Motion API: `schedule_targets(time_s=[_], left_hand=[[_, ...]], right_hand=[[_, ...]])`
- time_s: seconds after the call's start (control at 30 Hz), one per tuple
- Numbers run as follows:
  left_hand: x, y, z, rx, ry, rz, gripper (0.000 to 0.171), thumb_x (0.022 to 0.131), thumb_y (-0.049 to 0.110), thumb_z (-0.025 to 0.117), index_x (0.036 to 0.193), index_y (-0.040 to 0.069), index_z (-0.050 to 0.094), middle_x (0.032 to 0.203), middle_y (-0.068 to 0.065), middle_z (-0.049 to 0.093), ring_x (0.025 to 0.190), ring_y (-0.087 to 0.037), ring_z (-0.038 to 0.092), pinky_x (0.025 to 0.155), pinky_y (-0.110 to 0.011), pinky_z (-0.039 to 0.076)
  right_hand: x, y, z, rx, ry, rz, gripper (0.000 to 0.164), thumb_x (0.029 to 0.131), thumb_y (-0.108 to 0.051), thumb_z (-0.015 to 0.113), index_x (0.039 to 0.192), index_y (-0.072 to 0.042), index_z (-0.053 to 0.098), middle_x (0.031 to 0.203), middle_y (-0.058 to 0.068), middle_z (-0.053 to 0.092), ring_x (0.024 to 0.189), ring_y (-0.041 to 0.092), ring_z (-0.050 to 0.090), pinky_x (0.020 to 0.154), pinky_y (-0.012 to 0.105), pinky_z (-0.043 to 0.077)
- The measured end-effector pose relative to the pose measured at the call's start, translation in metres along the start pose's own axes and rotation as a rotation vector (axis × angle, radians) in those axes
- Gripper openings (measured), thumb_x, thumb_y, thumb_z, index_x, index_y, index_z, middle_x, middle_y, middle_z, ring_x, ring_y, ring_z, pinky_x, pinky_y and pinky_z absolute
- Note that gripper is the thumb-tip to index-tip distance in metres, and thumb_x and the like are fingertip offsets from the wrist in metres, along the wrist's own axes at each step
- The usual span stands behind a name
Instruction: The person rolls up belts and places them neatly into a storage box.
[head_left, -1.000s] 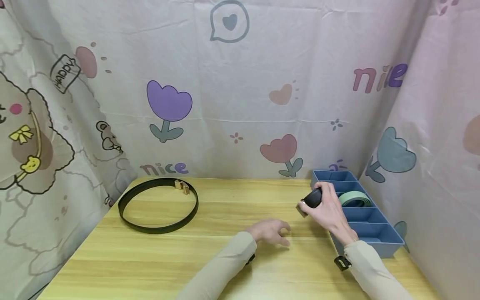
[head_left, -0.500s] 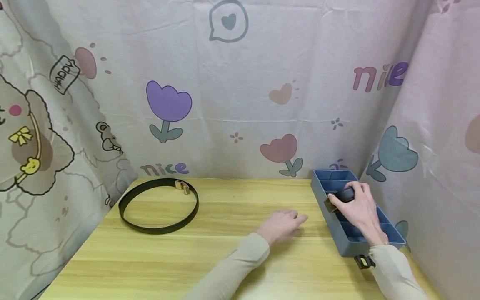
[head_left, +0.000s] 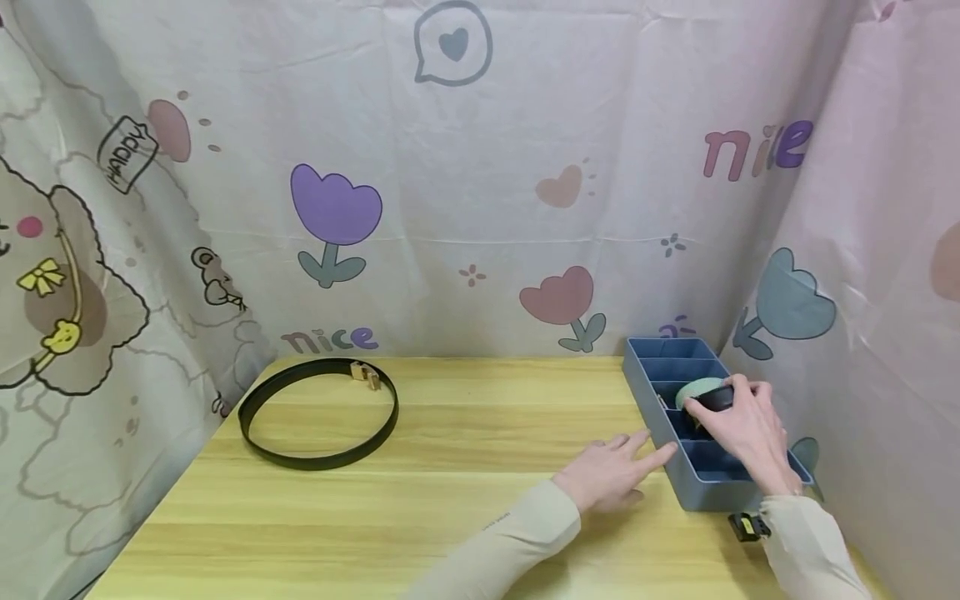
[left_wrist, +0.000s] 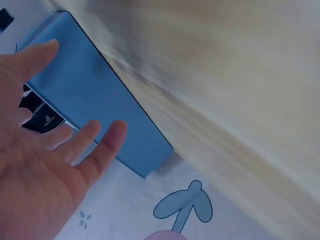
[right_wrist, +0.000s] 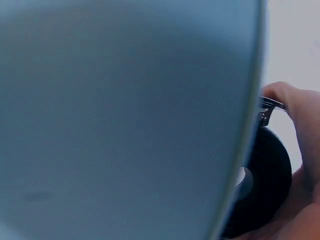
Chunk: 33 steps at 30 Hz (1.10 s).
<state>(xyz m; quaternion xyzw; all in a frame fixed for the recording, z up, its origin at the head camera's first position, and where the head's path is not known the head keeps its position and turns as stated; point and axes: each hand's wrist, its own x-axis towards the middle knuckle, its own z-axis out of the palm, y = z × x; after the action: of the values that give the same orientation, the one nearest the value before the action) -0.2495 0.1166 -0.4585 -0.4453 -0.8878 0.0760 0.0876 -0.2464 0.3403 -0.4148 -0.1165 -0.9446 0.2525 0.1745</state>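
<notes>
My right hand [head_left: 752,432] grips a rolled-up black belt [head_left: 716,399] partly down in a compartment of the blue divided box [head_left: 708,497]. In the right wrist view the coiled belt [right_wrist: 274,172] shows a metal buckle near the thumb; the box wall [right_wrist: 125,120] hides part of the coil. Right behind it, in the neighbouring compartment, sits a rolled pale green belt [head_left: 693,388]. My left hand [head_left: 609,475] is spread beside the box's left wall, fingertips right at it and holding nothing. In the left wrist view its fingers overlap the blue wall [left_wrist: 100,95].
A second black belt [head_left: 318,461] with a gold buckle [head_left: 365,374] lies in a wide loop on the left of the wooden table [head_left: 465,417]. Printed curtains [head_left: 465,167] hang behind the table and at both sides.
My right hand has carried the rolled black belt rightward and down into the box. My left hand has moved right, up to the box's side. The looped belt stays put.
</notes>
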Motion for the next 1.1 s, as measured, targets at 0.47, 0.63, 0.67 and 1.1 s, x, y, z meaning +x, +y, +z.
schedule_targets(time_s=[0.47, 0.63, 0.67, 1.1], left_hand=[[0.006, 0.020, -0.001, -0.064, -0.079, 0.005, 0.084, 0.093, 0.053, 0.059, 0.155, 0.043, 0.004, 0.162, 0.012, 0.016, 0.141, -0.011, 0.036, 0.097, -0.030, 0.049], [0.008, 0.021, -0.002, -0.076, -0.085, 0.010, 0.084, 0.093, 0.052, 0.059, 0.156, 0.042, 0.004, 0.162, 0.014, 0.016, 0.140, -0.010, 0.037, 0.098, -0.029, 0.048], [0.008, 0.021, -0.002, -0.080, -0.086, 0.010, 0.084, 0.093, 0.052, 0.059, 0.156, 0.042, 0.004, 0.162, 0.013, 0.016, 0.140, -0.010, 0.037, 0.098, -0.029, 0.048], [-0.001, 0.013, 0.001, -0.185, -0.082, 0.000, 0.083, 0.093, 0.044, 0.063, 0.155, 0.046, 0.007, 0.161, 0.009, 0.024, 0.139, -0.013, 0.040, 0.106, -0.029, 0.042]], right_hand=[[0.001, 0.011, 0.026, -0.050, -0.134, 0.029, 0.090, 0.085, -0.067, 0.058, 0.132, 0.006, 0.036, 0.134, 0.042, 0.023, 0.096, 0.057, 0.045, 0.075, 0.067, 0.041], [0.002, 0.013, 0.029, -0.080, -0.162, -0.004, 0.076, 0.086, -0.066, 0.058, 0.117, 0.002, 0.042, 0.124, 0.039, 0.030, 0.080, 0.048, 0.050, 0.063, 0.054, 0.044], [0.002, 0.014, 0.029, -0.085, -0.168, -0.014, 0.074, 0.086, -0.066, 0.058, 0.114, 0.001, 0.043, 0.122, 0.038, 0.032, 0.078, 0.046, 0.051, 0.061, 0.051, 0.043], [0.001, 0.019, 0.023, 0.000, -0.036, -0.037, 0.066, 0.101, -0.057, 0.030, 0.117, 0.002, 0.056, 0.122, 0.031, 0.046, 0.107, 0.047, 0.046, 0.081, 0.065, 0.039]])
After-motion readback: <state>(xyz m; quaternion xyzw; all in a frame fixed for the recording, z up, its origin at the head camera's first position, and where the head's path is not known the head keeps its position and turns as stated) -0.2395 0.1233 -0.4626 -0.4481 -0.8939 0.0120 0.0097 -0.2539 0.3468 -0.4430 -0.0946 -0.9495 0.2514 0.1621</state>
